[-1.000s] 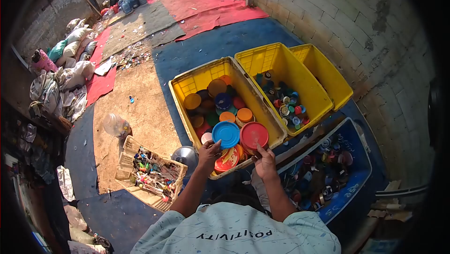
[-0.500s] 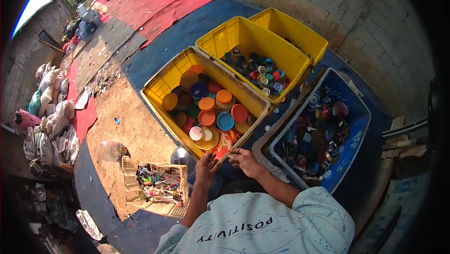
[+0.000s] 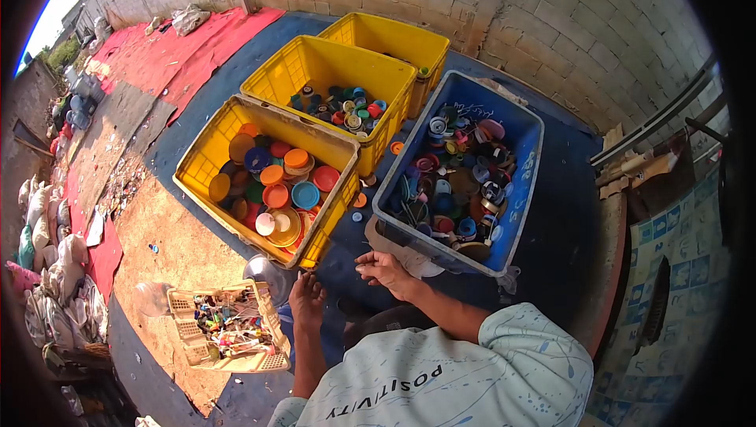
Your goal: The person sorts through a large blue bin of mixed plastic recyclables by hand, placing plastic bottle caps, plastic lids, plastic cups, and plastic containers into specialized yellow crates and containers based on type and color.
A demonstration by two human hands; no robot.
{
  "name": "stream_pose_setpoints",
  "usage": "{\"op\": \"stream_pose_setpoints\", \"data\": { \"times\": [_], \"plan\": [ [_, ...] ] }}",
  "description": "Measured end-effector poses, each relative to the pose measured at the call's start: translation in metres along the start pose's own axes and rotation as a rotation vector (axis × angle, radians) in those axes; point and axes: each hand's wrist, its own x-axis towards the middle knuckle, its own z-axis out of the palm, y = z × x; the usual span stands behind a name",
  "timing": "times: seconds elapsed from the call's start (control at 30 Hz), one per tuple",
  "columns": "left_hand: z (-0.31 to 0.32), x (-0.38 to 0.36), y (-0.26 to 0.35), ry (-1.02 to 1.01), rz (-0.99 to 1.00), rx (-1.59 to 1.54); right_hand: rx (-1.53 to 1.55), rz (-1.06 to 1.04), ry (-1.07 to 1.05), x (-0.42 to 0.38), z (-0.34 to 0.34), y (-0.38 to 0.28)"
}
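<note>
My left hand [image 3: 307, 298] is just below the near corner of the front yellow crate [image 3: 206, 213], fingers loosely curled and apart, with nothing visible in it. To its right, my right hand [image 3: 384, 273] reaches leftward above the dark blue mat, thumb and fingers slightly apart and no object showing between them. Neither hand touches a crate. Inside the front crate lie large plastic lids, among them a light blue lid [image 3: 305, 195] and an orange lid [image 3: 275, 195]. Beyond my right hand stands a blue crate [image 3: 526, 191] filled with mixed caps and lids.
Two more yellow crates [image 3: 272, 72] [image 3: 431, 37] stand behind, the nearer holding small caps. A cream plastic basket [image 3: 272, 362] of thin mixed plastic pieces sits at lower left, beside a clear round container [image 3: 150, 298]. A block wall [image 3: 543, 41] runs along the back.
My view has turned rightward, so the crates appear farther left. Both hands have come away from the front crate's near corner and are farther apart.
</note>
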Motion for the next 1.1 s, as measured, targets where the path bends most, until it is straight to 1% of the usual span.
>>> {"op": "stream_pose_setpoints", "data": {
  "times": [0.13, 0.27, 0.33, 0.4, 0.47, 0.53, 0.57, 0.63, 0.73, 0.87, 0.97, 1.1],
  "plan": [
    [0.008, -0.017, -0.037, 0.022, -0.005, -0.006, -0.027, -0.051, -0.027, -0.031, -0.033, 0.01],
    [0.038, -0.028, -0.089, -0.033, 0.022, 0.028, -0.045, -0.142, -0.059, -0.072, -0.089, 0.013],
    [0.062, -0.034, -0.121, -0.094, 0.031, 0.04, -0.026, -0.197, -0.044, -0.095, -0.132, 0.022],
    [0.097, -0.043, -0.158, -0.08, 0.06, 0.095, 0.013, -0.226, -0.039, -0.12, -0.183, 0.035],
    [0.135, -0.056, -0.199, -0.048, 0.092, 0.119, 0.081, -0.191, -0.019, -0.152, -0.24, 0.046],
    [0.164, -0.074, -0.239, -0.096, 0.104, 0.094, 0.143, -0.124, -0.001, -0.187, -0.299, 0.057],
    [0.179, -0.083, -0.257, -0.126, 0.113, 0.086, 0.141, -0.117, 0.029, -0.202, -0.327, 0.064],
    [0.216, -0.103, -0.289, -0.099, 0.114, 0.124, 0.152, -0.095, 0.137, -0.226, -0.379, 0.076],
    [0.25, -0.117, -0.332, -0.091, 0.104, 0.166, 0.249, -0.136, 0.271, -0.257, -0.442, 0.082],
    [0.28, -0.119, -0.357, -0.086, 0.084, 0.172, 0.321, -0.145, 0.437, -0.263, -0.489, 0.069],
    [0.304, -0.113, -0.364, -0.015, 0.104, 0.179, 0.374, -0.172, 0.434, -0.245, -0.508, 0.056],
    [0.316, -0.081, -0.375, -0.016, 0.127, 0.15, 0.302, -0.191, 0.311, -0.209, -0.515, 0.03]
  ]
}}
